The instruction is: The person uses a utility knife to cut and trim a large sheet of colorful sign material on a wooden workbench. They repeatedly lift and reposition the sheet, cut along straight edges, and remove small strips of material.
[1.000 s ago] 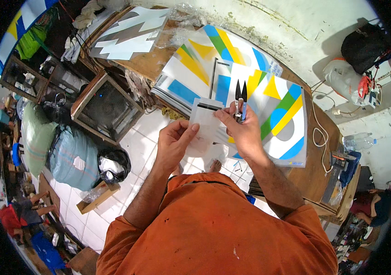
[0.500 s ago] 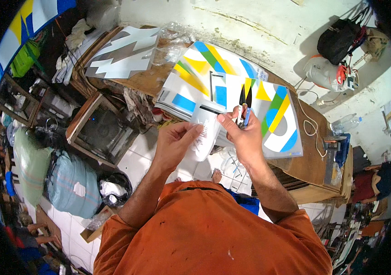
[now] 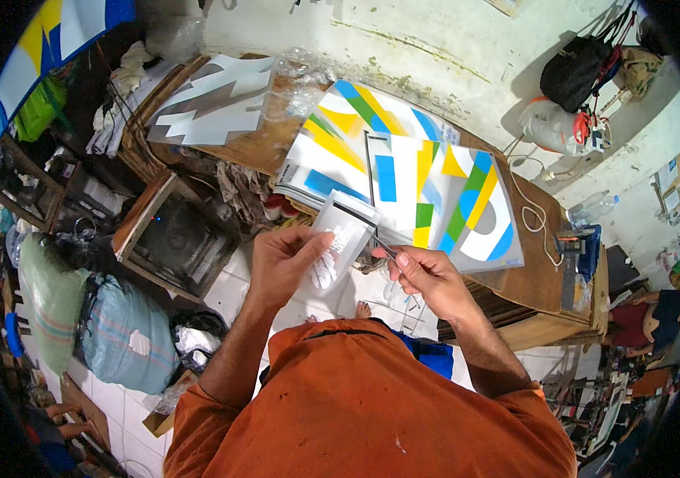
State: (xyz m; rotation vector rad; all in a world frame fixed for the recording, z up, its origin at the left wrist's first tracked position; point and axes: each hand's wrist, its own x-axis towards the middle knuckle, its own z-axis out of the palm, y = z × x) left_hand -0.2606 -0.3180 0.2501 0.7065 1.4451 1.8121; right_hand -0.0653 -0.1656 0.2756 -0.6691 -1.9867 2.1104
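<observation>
My left hand (image 3: 283, 259) pinches a flat translucent plastic pouch (image 3: 348, 219) between thumb and fingers. The pouch has white print and a dark band along its upper edge, and it tilts in front of my chest. In my right hand (image 3: 429, 280) is a pair of thread snips (image 3: 388, 250), mostly covered by the fingers. Their dark blades point up and left, by the pouch's right edge; whether they touch it I cannot tell.
Beyond my hands, a wooden table (image 3: 543, 275) bears stacked printed sheets (image 3: 386, 175) in white, yellow, blue and green. Grey-and-white sheets (image 3: 220, 95) lie farther left. A wood-framed box (image 3: 177, 235) and stuffed sacks (image 3: 129, 327) stand at left. A white cable (image 3: 543, 219) runs at right.
The snips, upright in my right hand before, have swung down and left towards the pouch's edge. My right thumb has left the pouch. My left hand and the pouch have shifted slightly left and down.
</observation>
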